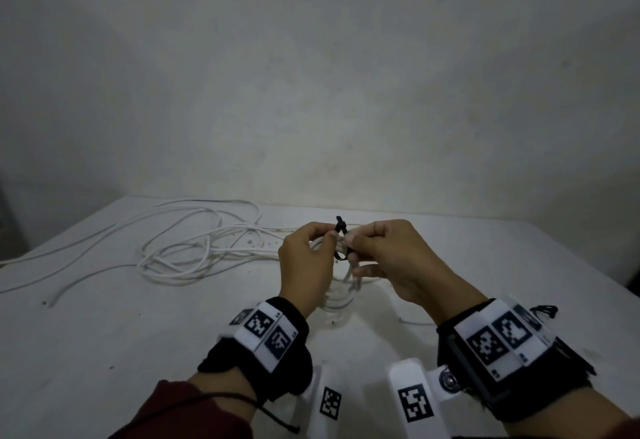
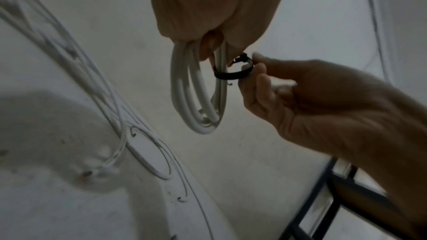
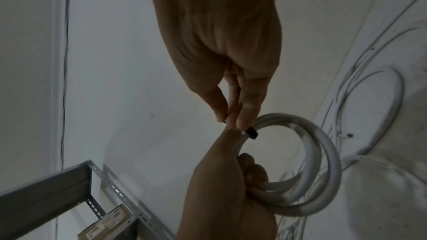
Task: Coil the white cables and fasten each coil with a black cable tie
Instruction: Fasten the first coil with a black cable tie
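Left hand point(image 1: 304, 258) clamps the springy, light white coil point(image 2: 196, 94) above the surface's point(image 1: 104, 334) middle, right hand point(image 1: 391, 258) fingers pinching the thin, slippery black tie point(image 2: 231, 75) looped around it; grip near the tie.

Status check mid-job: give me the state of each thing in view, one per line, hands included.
Left hand: grips the coil, held above the table.
Right hand: pinches the tie.
White cable coil: wound in several loops, hanging from the left hand.
Black cable tie: looped round one side of the coil, still loose.
Remaining white cable: uncoiled, tangled on the table.
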